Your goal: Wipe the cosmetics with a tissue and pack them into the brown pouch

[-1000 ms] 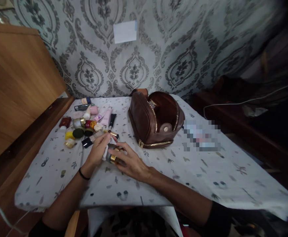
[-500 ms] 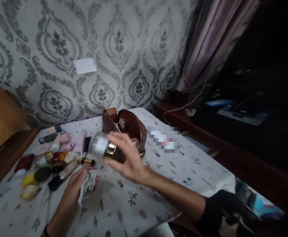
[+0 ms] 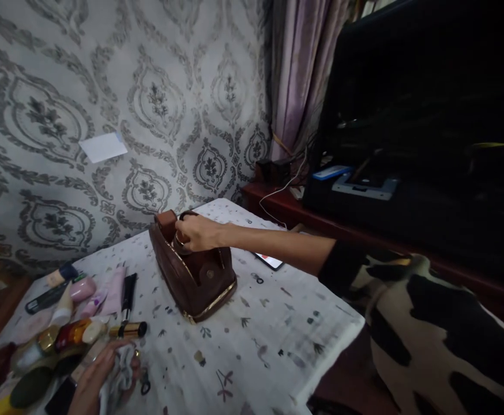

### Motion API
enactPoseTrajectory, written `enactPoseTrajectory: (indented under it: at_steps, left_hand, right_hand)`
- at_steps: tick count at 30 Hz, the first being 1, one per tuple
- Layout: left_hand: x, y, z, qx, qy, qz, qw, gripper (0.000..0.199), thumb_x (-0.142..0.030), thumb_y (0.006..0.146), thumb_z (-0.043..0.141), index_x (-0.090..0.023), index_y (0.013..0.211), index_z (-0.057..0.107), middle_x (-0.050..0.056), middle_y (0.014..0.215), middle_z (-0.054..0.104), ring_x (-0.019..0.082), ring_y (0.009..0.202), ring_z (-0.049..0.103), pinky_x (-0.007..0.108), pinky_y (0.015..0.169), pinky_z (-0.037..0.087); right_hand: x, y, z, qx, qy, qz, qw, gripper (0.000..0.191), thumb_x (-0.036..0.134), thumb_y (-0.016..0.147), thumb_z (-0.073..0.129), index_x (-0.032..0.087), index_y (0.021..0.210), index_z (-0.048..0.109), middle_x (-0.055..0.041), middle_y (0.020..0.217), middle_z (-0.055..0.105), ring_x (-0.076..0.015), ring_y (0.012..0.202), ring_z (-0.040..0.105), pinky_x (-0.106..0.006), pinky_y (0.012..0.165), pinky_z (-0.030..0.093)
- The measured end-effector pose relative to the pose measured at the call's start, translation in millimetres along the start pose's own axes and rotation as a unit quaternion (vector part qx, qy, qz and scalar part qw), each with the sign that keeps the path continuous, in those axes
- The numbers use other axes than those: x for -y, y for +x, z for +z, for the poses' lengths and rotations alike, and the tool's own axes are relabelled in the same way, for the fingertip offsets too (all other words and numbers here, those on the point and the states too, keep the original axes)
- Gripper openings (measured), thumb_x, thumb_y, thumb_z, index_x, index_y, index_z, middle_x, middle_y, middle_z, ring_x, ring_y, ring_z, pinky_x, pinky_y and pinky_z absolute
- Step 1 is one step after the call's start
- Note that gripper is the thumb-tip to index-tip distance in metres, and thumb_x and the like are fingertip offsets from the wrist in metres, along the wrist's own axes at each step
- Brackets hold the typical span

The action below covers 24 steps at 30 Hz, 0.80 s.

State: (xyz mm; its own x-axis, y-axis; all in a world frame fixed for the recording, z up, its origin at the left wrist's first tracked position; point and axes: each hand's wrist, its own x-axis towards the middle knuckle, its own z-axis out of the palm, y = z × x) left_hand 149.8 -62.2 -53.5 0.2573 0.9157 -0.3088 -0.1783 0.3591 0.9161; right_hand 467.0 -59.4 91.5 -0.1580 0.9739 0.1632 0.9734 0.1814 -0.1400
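My right hand (image 3: 198, 232) reaches into the open brown leather bag (image 3: 204, 300). Its fingers are closed around a cosmetic jar (image 3: 180, 245), which the hand and bag mostly hide. A gold zipper runs along the bag's edge. At the lower left, my left hand (image 3: 94, 374) grips a crumpled pale cloth (image 3: 120, 374) above the table. Close by it lie a gold-and-black tube (image 3: 128, 329) and a bottle with a black cap (image 3: 61, 396).
Several cosmetics crowd the left of the patterned tablecloth (image 3: 273, 340), including a pink tube (image 3: 114, 291) and a dark green round lid (image 3: 31, 387). A phone (image 3: 270, 262) lies behind my right forearm. A large dark screen (image 3: 425, 115) stands at right.
My right hand has carried the jar from in front of the bag into its opening. The view has turned to the right. My left hand still grips the cloth.
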Motion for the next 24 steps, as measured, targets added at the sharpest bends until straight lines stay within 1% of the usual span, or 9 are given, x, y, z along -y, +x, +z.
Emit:
enactPoseTrajectory:
  at_steps: [2, 4, 6, 9, 13, 16, 18, 21, 24]
  left_hand:
    - [-2.0, -1.3, 0.9, 0.003, 0.002, 0.0, 1.0, 0.049, -0.046, 0.047, 0.092, -0.015, 0.078, 0.07, 0.003, 0.058, 0.068, 0.018, 0.051, 0.063, 0.023, 0.043, 0.048]
    - [-3.4, -4.4, 3.4, 0.003, 0.005, 0.002, 1.0, 0.049, -0.046, 0.046, 0.093, -0.016, 0.077, 0.07, 0.003, 0.059, 0.068, 0.018, 0.051, 0.063, 0.023, 0.044, 0.048]
    - [-4.0, -8.6, 6.9, 0.003, 0.009, 0.003, 1.0, 0.05, -0.047, 0.045, 0.093, -0.016, 0.077, 0.069, 0.003, 0.059, 0.069, 0.018, 0.051, 0.063, 0.022, 0.042, 0.046]
    - [-4.3, -15.3, 12.0, 0.002, 0.026, 0.018, 1.0, 0.049, -0.05, 0.051, 0.09, -0.017, 0.08, 0.069, 0.004, 0.061, 0.069, 0.019, 0.05, 0.063, 0.022, 0.04, 0.042]
    - [-3.8, -20.8, 15.9, 0.017, 0.048, 0.033, 0.998, 0.048, -0.052, 0.055, 0.087, -0.017, 0.082, 0.068, 0.004, 0.058, 0.067, 0.019, 0.049, 0.061, 0.022, 0.039, 0.04]
    - [-3.2, -22.5, 17.4, 0.032, 0.056, 0.034, 0.997, 0.048, -0.057, 0.056, 0.086, -0.018, 0.08, 0.069, 0.005, 0.059, 0.067, 0.019, 0.049, 0.059, 0.023, 0.039, 0.04]
    - [-2.6, -23.2, 18.2, 0.041, 0.063, 0.036, 0.997, 0.047, -0.058, 0.057, 0.085, -0.019, 0.078, 0.07, 0.005, 0.059, 0.066, 0.018, 0.047, 0.057, 0.024, 0.039, 0.04]
    - [-0.9, -23.1, 18.2, 0.056, 0.069, 0.044, 0.995, 0.045, -0.058, 0.059, 0.084, -0.019, 0.077, 0.07, 0.004, 0.058, 0.065, 0.018, 0.045, 0.056, 0.024, 0.038, 0.038]
    - [1.5, -21.2, 16.1, 0.05, 0.077, 0.042, 0.995, 0.048, -0.06, 0.06, 0.083, -0.018, 0.08, 0.07, 0.004, 0.058, 0.065, 0.017, 0.046, 0.056, 0.024, 0.038, 0.038]
  right_hand:
    - [5.5, 5.4, 2.6, 0.054, -0.019, 0.009, 0.998, 0.028, 0.02, 0.082, 0.066, 0.01, 0.108, 0.066, -0.0195, 0.115, 0.069, -0.0309, 0.105, 0.068, -0.031, 0.081, 0.052]
    - [8.1, 11.6, 5.8, 0.091, -0.028, 0.026, 0.995, 0.033, 0.017, 0.08, 0.067, 0.008, 0.111, 0.066, -0.0216, 0.118, 0.069, -0.0326, 0.109, 0.068, -0.032, 0.082, 0.054]
    - [7.9, 18.4, 11.2, 0.114, -0.028, 0.04, 0.992, 0.038, 0.016, 0.078, 0.068, 0.007, 0.115, 0.066, -0.0229, 0.122, 0.068, -0.0337, 0.11, 0.068, -0.033, 0.081, 0.056]
    - [5.3, 27.2, 22.3, 0.138, -0.022, 0.054, 0.989, 0.041, 0.018, 0.08, 0.067, 0.008, 0.12, 0.066, -0.0228, 0.125, 0.067, -0.0341, 0.112, 0.068, -0.034, 0.081, 0.058]
    - [3.5, 32.2, 33.9, 0.165, -0.018, 0.068, 0.984, 0.036, 0.016, 0.081, 0.066, 0.012, 0.117, 0.069, -0.0204, 0.12, 0.07, -0.0327, 0.11, 0.07, -0.034, 0.083, 0.058]
    - [3.7, 33.0, 37.6, 0.176, -0.019, 0.078, 0.981, 0.033, 0.017, 0.082, 0.066, 0.013, 0.115, 0.07, -0.0195, 0.121, 0.07, -0.0325, 0.109, 0.07, -0.035, 0.085, 0.059]
    - [3.9, 33.4, 39.2, 0.18, -0.019, 0.083, 0.98, 0.036, 0.016, 0.081, 0.068, 0.016, 0.117, 0.068, -0.018, 0.125, 0.069, -0.0325, 0.111, 0.069, -0.036, 0.087, 0.059]
    - [4.5, 34.2, 42.2, 0.181, -0.014, 0.082, 0.98, 0.046, 0.01, 0.078, 0.068, 0.018, 0.124, 0.064, -0.0158, 0.129, 0.067, -0.0314, 0.116, 0.067, -0.036, 0.089, 0.058]
    - [5.5, 34.4, 44.9, 0.186, -0.008, 0.077, 0.98, 0.049, 0.004, 0.078, 0.065, 0.014, 0.125, 0.062, -0.0169, 0.126, 0.069, -0.0302, 0.116, 0.067, -0.035, 0.091, 0.058]
